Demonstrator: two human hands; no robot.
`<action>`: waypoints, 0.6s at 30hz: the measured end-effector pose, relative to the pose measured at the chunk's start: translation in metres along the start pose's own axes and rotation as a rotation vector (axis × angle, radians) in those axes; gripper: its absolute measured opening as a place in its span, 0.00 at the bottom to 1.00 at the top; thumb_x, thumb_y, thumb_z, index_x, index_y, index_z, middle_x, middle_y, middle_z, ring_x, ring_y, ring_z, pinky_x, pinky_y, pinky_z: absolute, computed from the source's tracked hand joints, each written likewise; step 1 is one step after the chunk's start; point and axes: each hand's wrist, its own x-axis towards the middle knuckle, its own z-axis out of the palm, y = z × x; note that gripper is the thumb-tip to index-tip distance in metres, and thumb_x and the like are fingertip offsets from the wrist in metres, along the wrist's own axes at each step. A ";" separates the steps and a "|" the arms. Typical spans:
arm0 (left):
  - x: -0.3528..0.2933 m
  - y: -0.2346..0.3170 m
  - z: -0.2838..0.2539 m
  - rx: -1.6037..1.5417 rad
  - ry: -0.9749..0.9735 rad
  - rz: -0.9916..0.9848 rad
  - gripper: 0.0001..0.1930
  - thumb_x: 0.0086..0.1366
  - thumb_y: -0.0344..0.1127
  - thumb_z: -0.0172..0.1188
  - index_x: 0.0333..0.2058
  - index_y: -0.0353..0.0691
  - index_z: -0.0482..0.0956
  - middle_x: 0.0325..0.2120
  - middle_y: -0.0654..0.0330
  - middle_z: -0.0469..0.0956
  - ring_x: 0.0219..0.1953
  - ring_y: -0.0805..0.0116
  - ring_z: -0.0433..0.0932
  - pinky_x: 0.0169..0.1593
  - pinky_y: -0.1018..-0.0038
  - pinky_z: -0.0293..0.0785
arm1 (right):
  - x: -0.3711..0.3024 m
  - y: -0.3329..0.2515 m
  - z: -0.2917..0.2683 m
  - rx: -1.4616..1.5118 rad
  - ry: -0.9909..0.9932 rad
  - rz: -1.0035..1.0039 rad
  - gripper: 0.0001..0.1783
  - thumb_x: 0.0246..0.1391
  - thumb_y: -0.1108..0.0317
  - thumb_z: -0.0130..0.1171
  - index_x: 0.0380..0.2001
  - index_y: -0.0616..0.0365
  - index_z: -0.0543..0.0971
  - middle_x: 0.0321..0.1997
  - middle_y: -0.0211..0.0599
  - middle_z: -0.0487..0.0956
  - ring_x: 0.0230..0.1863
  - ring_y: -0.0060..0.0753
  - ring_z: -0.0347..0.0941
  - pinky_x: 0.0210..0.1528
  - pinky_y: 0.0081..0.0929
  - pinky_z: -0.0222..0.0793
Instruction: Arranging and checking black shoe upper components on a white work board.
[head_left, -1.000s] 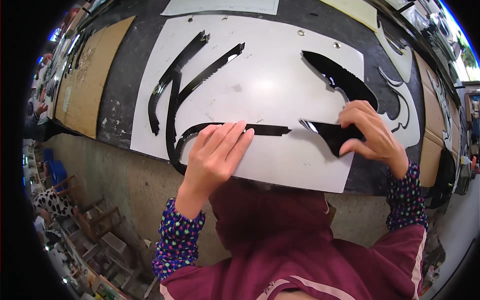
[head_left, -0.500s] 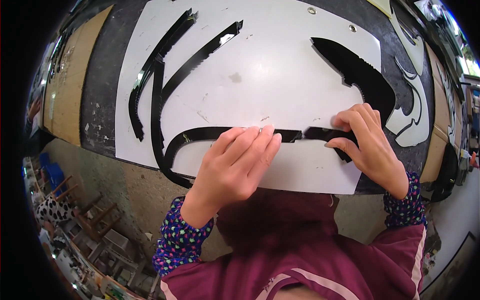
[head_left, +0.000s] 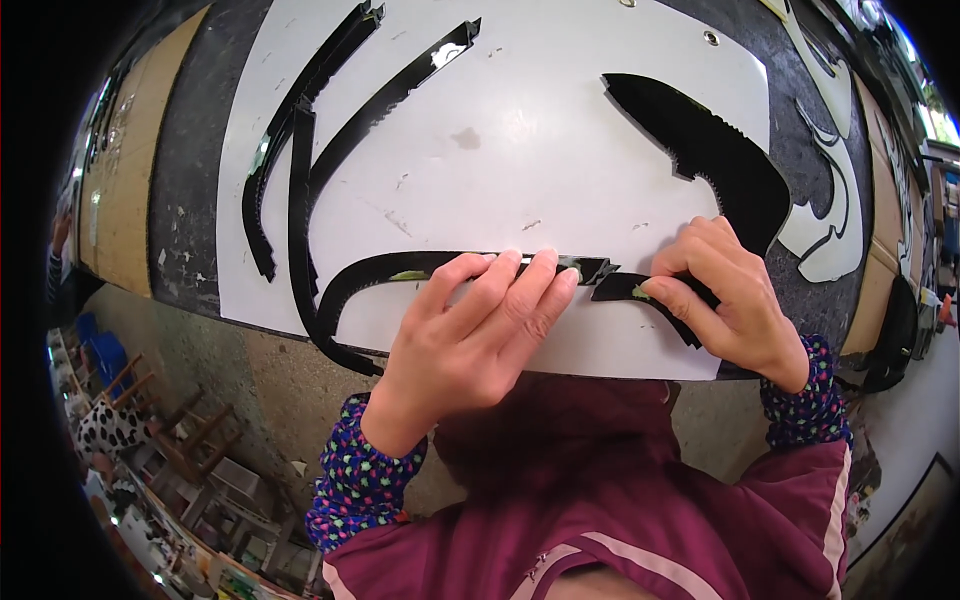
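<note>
My left hand [head_left: 470, 330] presses down on a long, curved, glossy black strip [head_left: 375, 268], its fingers side by side across it. The thumb is hidden. In my right hand [head_left: 730, 310] is a shorter curved black strip [head_left: 618, 287], pinched between thumb and fingers. Its left end lies just below the long strip's notched right end, close against it; I cannot tell whether they touch. Both strips are at the near side of a white sheet [head_left: 560, 170]. Beyond my right hand lies a broad curved black piece [head_left: 715, 135] with a toothed edge.
More long black strips [head_left: 395, 95] lie at the sheet's left, some crossing. The sheet covers part of a dark worktable [head_left: 190, 190]. Cardboard [head_left: 120, 150] is at the far left. White curved cut-out pieces [head_left: 830, 220] lie on the right. Wooden stools [head_left: 200, 430] stand on the floor.
The short strip's left end has shifted left and slightly nearer, below the long strip's end. My right hand has moved slightly with it. The view has shifted a little.
</note>
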 end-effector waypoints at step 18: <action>0.004 0.003 -0.003 0.028 -0.041 0.002 0.16 0.56 0.29 0.63 0.45 0.42 0.86 0.46 0.61 0.82 0.46 0.66 0.77 0.47 0.69 0.75 | 0.001 0.012 0.005 -0.013 0.051 -0.067 0.08 0.52 0.71 0.67 0.29 0.57 0.76 0.27 0.34 0.74 0.30 0.38 0.70 0.35 0.32 0.61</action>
